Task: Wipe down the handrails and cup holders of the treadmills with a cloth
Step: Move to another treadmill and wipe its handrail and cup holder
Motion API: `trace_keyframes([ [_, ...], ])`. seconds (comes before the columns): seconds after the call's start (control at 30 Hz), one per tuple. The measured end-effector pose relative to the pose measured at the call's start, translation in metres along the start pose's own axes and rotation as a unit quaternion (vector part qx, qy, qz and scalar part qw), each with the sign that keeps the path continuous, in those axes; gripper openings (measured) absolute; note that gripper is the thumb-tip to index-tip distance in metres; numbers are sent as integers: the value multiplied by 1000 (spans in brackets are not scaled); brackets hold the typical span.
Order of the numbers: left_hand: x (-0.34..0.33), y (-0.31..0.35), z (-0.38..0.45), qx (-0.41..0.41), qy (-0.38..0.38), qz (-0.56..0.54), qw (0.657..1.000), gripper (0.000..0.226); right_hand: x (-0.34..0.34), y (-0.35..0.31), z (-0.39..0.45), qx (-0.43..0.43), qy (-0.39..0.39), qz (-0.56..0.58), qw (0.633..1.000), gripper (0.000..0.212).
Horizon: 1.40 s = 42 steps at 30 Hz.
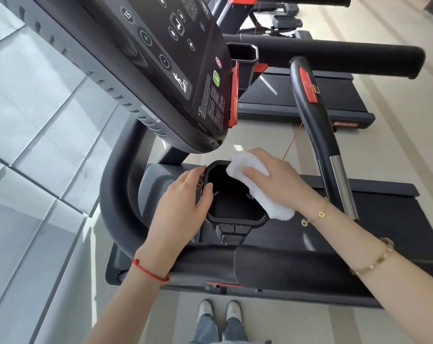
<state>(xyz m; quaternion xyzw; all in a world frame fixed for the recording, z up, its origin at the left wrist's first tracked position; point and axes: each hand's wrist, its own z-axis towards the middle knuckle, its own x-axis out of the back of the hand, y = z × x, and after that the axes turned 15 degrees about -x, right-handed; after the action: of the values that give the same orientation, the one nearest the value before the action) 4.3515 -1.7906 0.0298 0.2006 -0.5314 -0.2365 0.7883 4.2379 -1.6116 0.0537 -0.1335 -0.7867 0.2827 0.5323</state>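
Note:
A black octagonal cup holder sits under the treadmill console, just beyond the padded near handrail. My right hand presses a white cloth against the holder's right rim, thumb and fingers curled over the cloth. My left hand grips the holder's left rim, with the thumb hooked inside. The curved left handrail bends round at the left. The centre grip bar with its red tab and chrome section rises at the right.
The black console overhangs the cup holder from above. A second cup holder shows past it. More treadmills stand beyond, on a light floor. A window sill lies at the left. My shoes stand below the handrail.

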Motion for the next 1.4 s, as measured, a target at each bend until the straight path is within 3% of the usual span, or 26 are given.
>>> trace_keyframes([
  [0.13, -2, -2, 0, 0, -2, 6, 1000, 43, -15, 14, -26, -71, 0, 86, 994, 47],
  [0.33, -2, -4, 1, -3, -4, 12, 1000, 44, 2, -9, -1, -87, -46, 97, 990, 40],
  [0.6, -5, -5, 1, 0, -1, 15, 1000, 40, -23, 8, -46, -123, -34, 187, 974, 52],
  [0.8, -4, -4, 0, -4, 1, 15, 1000, 42, 10, -7, -1, -88, -108, 103, 985, 38],
  [0.9, -3, -3, 0, -5, 0, 18, 1000, 43, 0, -2, -15, -87, -82, 153, 981, 39],
  [1.07, -1, -4, 0, -5, -8, 18, 1000, 45, -27, 14, -51, -91, -66, 228, 967, 59],
  [1.23, 6, -11, 3, -28, -44, 18, 998, 48, -6, -1, -10, -15, -2, -7, 1000, 38],
  [1.33, 14, -17, 11, -54, -69, 13, 996, 48, 3, -17, 16, 72, -35, -108, 991, 30],
  [1.4, 16, -21, 18, -73, -76, 6, 994, 42, 3, -23, 20, 82, -41, -124, 988, 29],
])
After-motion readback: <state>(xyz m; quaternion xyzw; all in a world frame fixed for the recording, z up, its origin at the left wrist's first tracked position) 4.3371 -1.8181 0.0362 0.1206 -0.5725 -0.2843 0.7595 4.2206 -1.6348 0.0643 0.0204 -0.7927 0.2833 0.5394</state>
